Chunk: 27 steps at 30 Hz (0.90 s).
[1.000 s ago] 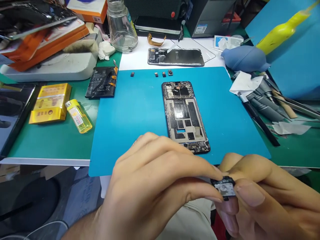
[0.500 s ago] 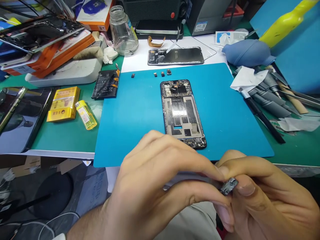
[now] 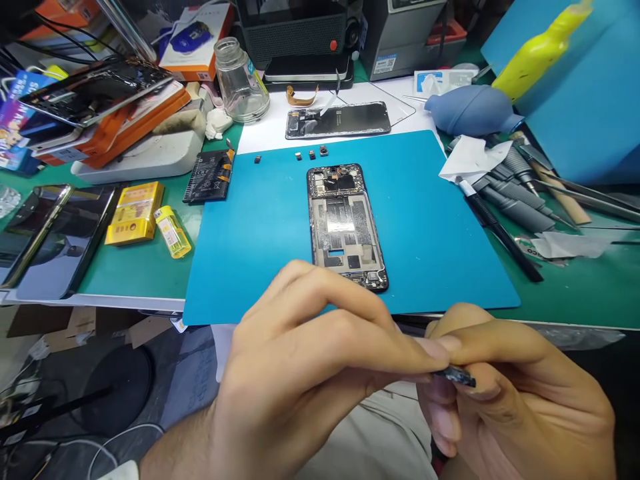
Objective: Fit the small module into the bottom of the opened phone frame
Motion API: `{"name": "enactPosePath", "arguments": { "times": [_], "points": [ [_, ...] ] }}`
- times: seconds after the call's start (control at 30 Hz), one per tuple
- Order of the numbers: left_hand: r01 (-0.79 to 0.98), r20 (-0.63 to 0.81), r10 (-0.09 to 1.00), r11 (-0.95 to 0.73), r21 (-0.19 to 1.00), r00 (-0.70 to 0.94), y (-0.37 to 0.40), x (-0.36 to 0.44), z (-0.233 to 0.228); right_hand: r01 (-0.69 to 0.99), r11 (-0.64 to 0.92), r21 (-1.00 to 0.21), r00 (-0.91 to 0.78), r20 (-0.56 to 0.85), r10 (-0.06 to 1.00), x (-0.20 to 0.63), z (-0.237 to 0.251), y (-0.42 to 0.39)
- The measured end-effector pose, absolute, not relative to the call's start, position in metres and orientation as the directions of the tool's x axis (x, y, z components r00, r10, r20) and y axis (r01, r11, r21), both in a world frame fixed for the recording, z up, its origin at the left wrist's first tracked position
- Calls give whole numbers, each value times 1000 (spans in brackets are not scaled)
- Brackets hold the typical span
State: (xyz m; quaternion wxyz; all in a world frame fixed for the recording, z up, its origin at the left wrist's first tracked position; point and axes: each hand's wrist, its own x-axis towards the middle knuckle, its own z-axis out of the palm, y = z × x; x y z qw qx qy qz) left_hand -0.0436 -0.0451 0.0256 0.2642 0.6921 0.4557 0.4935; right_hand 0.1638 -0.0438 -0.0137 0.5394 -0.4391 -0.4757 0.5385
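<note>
A small dark part (image 3: 456, 376), too small to name surely, is pinched between the fingertips of both hands, low in the head view. My left hand (image 3: 320, 353) has its fingers closed on the part's left end. The thumb and fingers of my right hand (image 3: 515, 387) press on its right end. Beyond my hands an opened phone frame (image 3: 345, 227) lies on the blue mat (image 3: 250, 247), its circuit board showing at the top. My left fingers hide part of the mat near the phone's lower end.
Several tiny camera-like modules (image 3: 312, 155) sit along the mat's far edge. Behind them lies a phone screen (image 3: 340, 120). A battery (image 3: 209, 176), a yellow lighter (image 3: 173, 232) and a glass jar (image 3: 243, 83) are to the left; a blue air blower (image 3: 467, 110) and tools (image 3: 520, 187) to the right.
The small part has tipped, so its narrow edge faces me instead of its broad face. My left fingers have closed further over it. The view has shifted slightly.
</note>
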Motion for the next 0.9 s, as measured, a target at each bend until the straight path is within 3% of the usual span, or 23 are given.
{"name": "enactPosePath", "arguments": {
  "times": [0.4, 0.7, 0.8, 0.9],
  "points": [
    [211, 470, 865, -500, 840, 177, -55, -43, 21, -73, 168, -983, -151, 178, 972, 197, -38, -55],
    [324, 496, 857, -512, 795, 139, -82, -42, 3, -88, 396, -914, -382, 399, 834, 192, -27, -41],
    [375, 511, 854, -509, 775, 103, -89, -44, -8, -7, 501, -866, -345, 472, 811, 190, -37, -44],
    [480, 480, 877, -410, 775, -25, -86, -57, -15, 163, 576, -801, -199, 545, 815, 192, -43, -44]
  ]
}}
